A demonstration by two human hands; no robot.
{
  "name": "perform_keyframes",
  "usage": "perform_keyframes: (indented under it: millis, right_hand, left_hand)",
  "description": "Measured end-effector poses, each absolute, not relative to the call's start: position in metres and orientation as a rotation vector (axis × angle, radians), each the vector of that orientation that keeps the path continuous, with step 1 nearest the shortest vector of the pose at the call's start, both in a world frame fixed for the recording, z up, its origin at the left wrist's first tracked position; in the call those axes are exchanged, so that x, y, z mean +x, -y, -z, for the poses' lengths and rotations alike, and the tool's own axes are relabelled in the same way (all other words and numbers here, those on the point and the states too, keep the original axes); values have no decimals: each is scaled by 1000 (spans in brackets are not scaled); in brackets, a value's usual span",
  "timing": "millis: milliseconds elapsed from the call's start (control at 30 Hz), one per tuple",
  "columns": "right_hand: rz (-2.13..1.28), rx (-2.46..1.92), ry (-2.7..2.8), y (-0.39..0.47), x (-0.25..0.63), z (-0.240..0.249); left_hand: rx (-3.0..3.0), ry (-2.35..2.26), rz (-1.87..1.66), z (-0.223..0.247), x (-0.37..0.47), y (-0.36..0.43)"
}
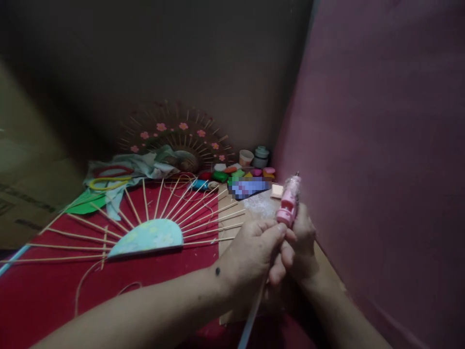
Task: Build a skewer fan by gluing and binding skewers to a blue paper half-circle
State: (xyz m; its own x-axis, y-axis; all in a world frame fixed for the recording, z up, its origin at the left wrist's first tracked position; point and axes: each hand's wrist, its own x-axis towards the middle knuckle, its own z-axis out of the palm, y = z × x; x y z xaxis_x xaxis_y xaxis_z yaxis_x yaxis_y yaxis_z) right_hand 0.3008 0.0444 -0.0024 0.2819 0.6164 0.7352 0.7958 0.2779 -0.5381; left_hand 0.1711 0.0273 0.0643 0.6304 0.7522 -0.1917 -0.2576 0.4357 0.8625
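A pink hot glue gun (288, 203) points away from me, its nozzle up and its body crusted with glue. Behind and under it, my right hand (304, 237) is closed round the handle, which is mostly hidden. My left hand (259, 245) pinches a long whitish glue stick (251, 317) at the back end of the gun; the stick's tail hangs down toward me. To the left lies a half-round pale blue piece (148, 237) with thin bamboo sticks (147, 199) fanned out from its curved edge, apart from both hands.
A fan of sticks with pink flowers (183, 126) leans on the back wall. Scissors with yellow handles (109, 183) lie on crumpled cloth (145, 162). Several coloured clay lumps (220, 176), a cup (246, 158) and a jar (260, 157) stand behind. A pink wall (381, 145) rises close on the right.
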Motion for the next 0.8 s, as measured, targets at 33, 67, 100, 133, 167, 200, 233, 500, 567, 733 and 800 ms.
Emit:
perform_keyframes:
  millis: [33,67,100,133,167,200,233,500,567,733,800]
  right_hand:
    - [216,-1404,1427,-44,300,2]
    - [231,-1395,1442,-45,300,2]
    - [247,-1391,1457,-45,300,2]
    - [264,-1395,1462,-45,301,1]
    - [279,-1409,1455,-46,301,1]
    - [292,-1430,1433,-47,302,0]
    - [301,-1453,1408,-49,303,-1]
    - [400,-1521,1309,-60,306,1]
    - [390,-1504,1311,-59,305,0]
    - [330,-1474,1339,-54,302,-4]
    - [318,-1473,1339,-52,300,-4]
  left_hand:
    - [921,-635,-672,-64,170,-29]
    - [921,-644,-660,-64,169,-30]
    - [920,-642,-641,-64,169,-31]
    - [922,-628,-621,-63,168,-32]
    - [933,-611,-604,-62,167,-32]
    - [952,-598,-589,-62,167,-33]
    - [972,-595,-569,-61,167,-33]
    - [1037,-732,-561,-60,165,-27]
    - [1052,-721,-583,-59,166,-27]
    - [1036,-726,-566,-57,167,-26]
    - [1033,-714,-538,-59,166,-25]
